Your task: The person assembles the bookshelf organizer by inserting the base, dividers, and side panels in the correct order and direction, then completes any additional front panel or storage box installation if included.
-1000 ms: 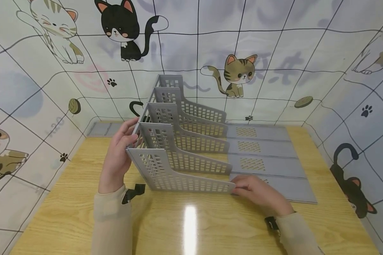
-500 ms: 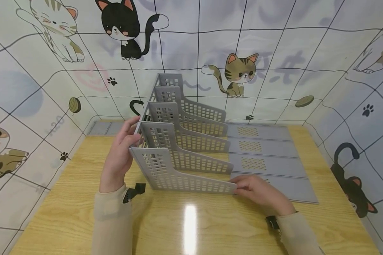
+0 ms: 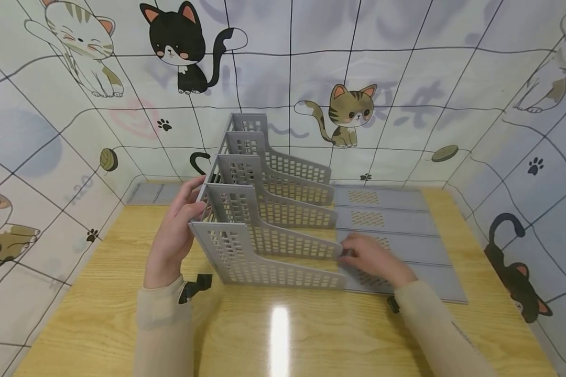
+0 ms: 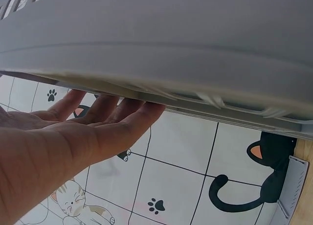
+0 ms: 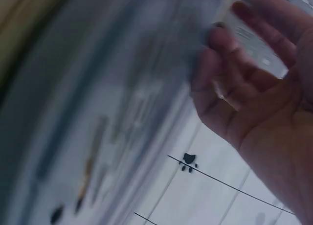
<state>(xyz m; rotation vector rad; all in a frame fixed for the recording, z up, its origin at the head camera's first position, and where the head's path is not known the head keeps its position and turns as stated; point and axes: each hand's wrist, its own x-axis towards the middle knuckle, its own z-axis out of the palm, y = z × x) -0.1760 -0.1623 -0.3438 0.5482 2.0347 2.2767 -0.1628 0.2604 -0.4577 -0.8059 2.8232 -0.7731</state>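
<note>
A grey plastic file rack (image 3: 297,245) with several upright perforated dividers stands on the wooden table in the head view. My left hand (image 3: 172,235) holds its tall back side near the top; in the left wrist view the fingertips (image 4: 151,110) reach in behind the rim. Slotted flat panels (image 3: 405,243) extend to the right from the dividers' low ends. At the low front tip of the second-nearest divider (image 3: 306,245), my right hand (image 3: 374,256) pinches with thumb and fingers. The right wrist view is blurred, with the curled fingers (image 5: 220,83) beside the grey plastic.
A small flat grey piece (image 3: 146,193) lies at the table's back left. Behind and at both sides rises a white cloth (image 3: 283,68) printed with cats and grid lines. The wooden tabletop (image 3: 245,335) extends in front of the rack.
My right hand has left the nearest divider's tip and moved back to the tip of the second one. The left hand stays on the rack's back; the view has shifted slightly.
</note>
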